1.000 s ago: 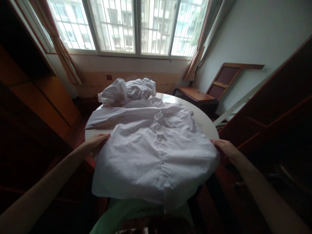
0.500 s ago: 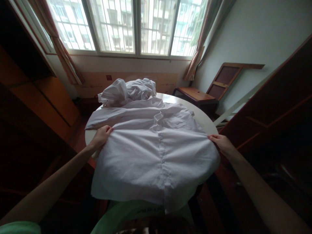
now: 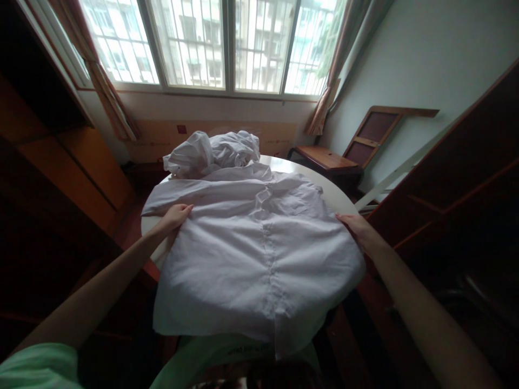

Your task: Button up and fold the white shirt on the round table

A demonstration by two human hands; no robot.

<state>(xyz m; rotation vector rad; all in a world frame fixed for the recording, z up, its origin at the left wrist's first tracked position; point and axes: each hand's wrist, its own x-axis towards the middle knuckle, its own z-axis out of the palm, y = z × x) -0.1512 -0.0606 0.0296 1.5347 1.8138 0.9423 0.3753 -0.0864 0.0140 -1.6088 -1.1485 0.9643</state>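
A white button-up shirt (image 3: 227, 259) lies spread front side up over a round white table (image 3: 340, 197), its hem hanging off the near edge. Its button strip runs down the middle, rumpled near the top. With fingers pinched, my left hand (image 3: 175, 217) grips the shirt's left side edge. On the opposite side edge, my right hand (image 3: 357, 226) is closed on the cloth, fingertips at the border. A sleeve stretches out to the left beyond my left hand.
Crumpled white cloth (image 3: 214, 151) is heaped at the table's far side. A wooden chair (image 3: 328, 156) stands behind to the right. Dark wooden furniture (image 3: 454, 178) is close on the right, and an orange-brown cabinet (image 3: 85, 167) stands at left. Barred windows (image 3: 194, 43) are ahead.
Both hands have moved slightly inward and a little farther up the shirt's sides. The cloth between them is less taut, with softer creases.
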